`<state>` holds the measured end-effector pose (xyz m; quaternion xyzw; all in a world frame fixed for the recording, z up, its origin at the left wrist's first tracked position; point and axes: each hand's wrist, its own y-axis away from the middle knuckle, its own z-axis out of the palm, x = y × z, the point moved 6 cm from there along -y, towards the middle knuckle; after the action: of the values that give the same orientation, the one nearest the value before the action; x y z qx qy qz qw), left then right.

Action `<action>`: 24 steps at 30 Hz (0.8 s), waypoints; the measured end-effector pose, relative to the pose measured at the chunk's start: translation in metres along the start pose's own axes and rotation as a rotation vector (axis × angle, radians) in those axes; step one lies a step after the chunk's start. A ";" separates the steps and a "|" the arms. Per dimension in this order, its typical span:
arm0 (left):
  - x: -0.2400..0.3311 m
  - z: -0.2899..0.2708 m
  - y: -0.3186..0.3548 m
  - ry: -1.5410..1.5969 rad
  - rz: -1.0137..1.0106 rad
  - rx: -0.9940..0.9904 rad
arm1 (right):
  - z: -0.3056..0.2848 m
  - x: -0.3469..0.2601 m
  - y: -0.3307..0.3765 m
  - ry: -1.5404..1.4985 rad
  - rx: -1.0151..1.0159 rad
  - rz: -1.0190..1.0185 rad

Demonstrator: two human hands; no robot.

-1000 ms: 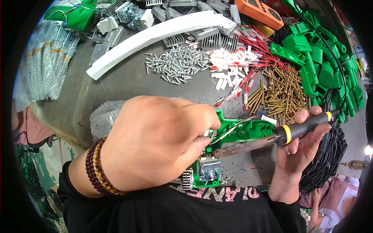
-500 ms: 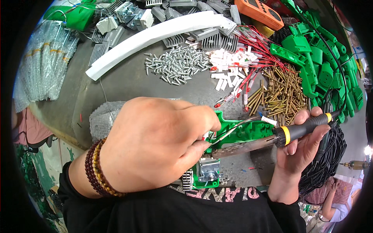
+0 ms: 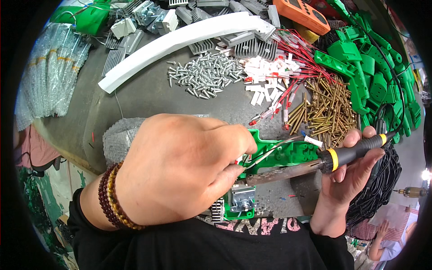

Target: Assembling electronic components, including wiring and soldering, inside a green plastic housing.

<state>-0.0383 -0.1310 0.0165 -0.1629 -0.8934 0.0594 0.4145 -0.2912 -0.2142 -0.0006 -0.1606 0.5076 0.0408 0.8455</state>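
My left hand (image 3: 184, 166), a beaded bracelet (image 3: 118, 195) at its wrist, covers part of a green plastic housing (image 3: 288, 153) on the table. Its thumb and index finger are pinched beside thin black and white wires (image 3: 265, 157); what lies between the fingertips is mostly hidden. In my right hand (image 3: 351, 173) is a soldering iron (image 3: 357, 152), gripped by its black, yellow-banded handle. The iron's metal barrel (image 3: 285, 173) points left, its tip end hidden by my left fingers. Below them, a metal bracket part (image 3: 242, 198) sits in a green piece beside a finned heat sink (image 3: 217, 209).
Screws (image 3: 204, 74), white connectors with red wires (image 3: 274, 72), brass-coloured pins (image 3: 326, 108) and green plastic shells (image 3: 378, 72) lie beyond my hands. A white curved strip (image 3: 175, 47) rests before grey heat sinks. Black cables (image 3: 382, 180) are piled at right; another person (image 3: 391, 238) sits beyond.
The soldering iron and my right hand have shifted slightly right. My left hand has barely moved. At lower right, the other person's arm and a pale sheet-like thing have moved.
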 end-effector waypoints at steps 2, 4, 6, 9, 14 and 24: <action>-0.001 0.000 0.000 -0.002 0.001 0.001 | 0.000 0.001 -0.001 -0.003 0.000 0.003; -0.002 0.000 0.001 -0.005 0.002 0.002 | 0.001 0.001 -0.001 0.008 0.004 0.000; -0.001 0.000 0.001 -0.005 0.006 -0.003 | 0.001 0.001 -0.001 0.002 -0.001 0.000; 0.000 -0.001 0.001 0.002 0.013 -0.002 | 0.002 -0.001 0.000 -0.020 -0.009 -0.003; 0.000 -0.002 0.000 -0.008 0.032 0.002 | 0.001 -0.006 0.001 -0.043 -0.053 -0.003; 0.000 -0.001 0.001 -0.022 0.055 0.028 | 0.000 -0.008 0.000 -0.079 -0.143 -0.026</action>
<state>-0.0373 -0.1300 0.0175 -0.1808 -0.8922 0.0852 0.4050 -0.2948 -0.2134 0.0069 -0.2257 0.4675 0.0722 0.8516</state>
